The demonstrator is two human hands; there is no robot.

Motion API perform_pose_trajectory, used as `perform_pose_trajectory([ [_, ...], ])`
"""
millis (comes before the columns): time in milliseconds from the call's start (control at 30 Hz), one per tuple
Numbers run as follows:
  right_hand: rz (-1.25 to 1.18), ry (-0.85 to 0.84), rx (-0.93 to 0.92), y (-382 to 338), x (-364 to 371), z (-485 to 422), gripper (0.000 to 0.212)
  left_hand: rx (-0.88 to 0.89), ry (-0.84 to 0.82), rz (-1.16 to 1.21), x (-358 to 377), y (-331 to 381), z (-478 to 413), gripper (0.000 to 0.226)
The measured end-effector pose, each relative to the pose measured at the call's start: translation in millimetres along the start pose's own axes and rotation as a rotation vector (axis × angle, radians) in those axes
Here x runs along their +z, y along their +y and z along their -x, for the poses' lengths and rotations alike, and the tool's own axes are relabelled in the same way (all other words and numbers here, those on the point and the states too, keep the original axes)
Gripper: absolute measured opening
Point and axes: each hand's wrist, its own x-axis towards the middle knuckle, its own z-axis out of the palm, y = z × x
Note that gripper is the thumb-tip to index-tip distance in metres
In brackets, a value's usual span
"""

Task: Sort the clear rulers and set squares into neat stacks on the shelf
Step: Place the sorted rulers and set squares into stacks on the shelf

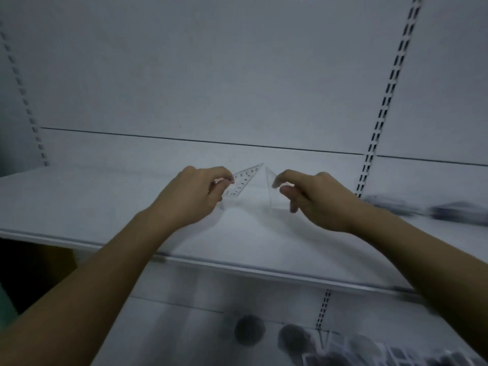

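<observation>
Both hands over the middle of the shelf, each with one clear set square, both lifted off the shelf top.

Left hand: thumb and forefinger pinch the left square near its lower end. Its long axis runs up and to the right, tip toward the shelf's back wall, printed scale facing the camera.

Right hand: forefinger and thumb pinch the right square at its right side, other fingers loosely curled below. One edge stands near upright. The rest of its outline is too faint to read.

Key relation: the two top tips are near each other but apart, and the squares lean toward each other over mid-shelf. Neither hand is clearly nearer. My read: next is to bring one flat onto the other, edges matched, then set the pair down.

Risk: clear on white, so edges are hard to line up.

Blurred dark items lie at the shelf's right end. Can't tell what they are.
</observation>
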Motion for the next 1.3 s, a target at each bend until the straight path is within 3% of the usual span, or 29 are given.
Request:
perform_pose_trajectory([
  [167,-0.028,-0.088,0.189,74,-34,21,0.034,0.067,-0.039,0.013,43,46,-48,0.021],
  [300,0.134,-0.156,0.289,138,-61,42,0.039,0.107,-0.037,0.039,78,90,-80,0.025],
  [467,0.18,-0.062,0.373,202,-73,60,0.037,0.129,0.103,0.0,116,141,-119,0.026],
  [567,0.224,-0.068,0.348,223,-66,64,0.038,0.149,0.073,0.004,140,167,-139,0.027],
  [733,0.259,-0.261,0.279,241,-61,69,0.035,0.137,-0.084,-0.111,169,207,-166,0.029],
  [900,0.169,-0.072,0.361,261,-77,86,0.042,0.067,-0.098,0.024,202,227,-167,0.028],
  [1067,0.085,0.085,0.423,282,-96,101,0.038,0.135,-0.23,-0.062,226,227,-153,0.03],
  [1200,0.057,0.08,0.427,284,-87,103,0.037,0.264,-0.405,-0.1,231,231,-143,0.064],
  [1300,0.06,0.027,0.393,279,-77,102,0.039,0.255,-0.384,-0.205,232,229,-143,0.053],
])
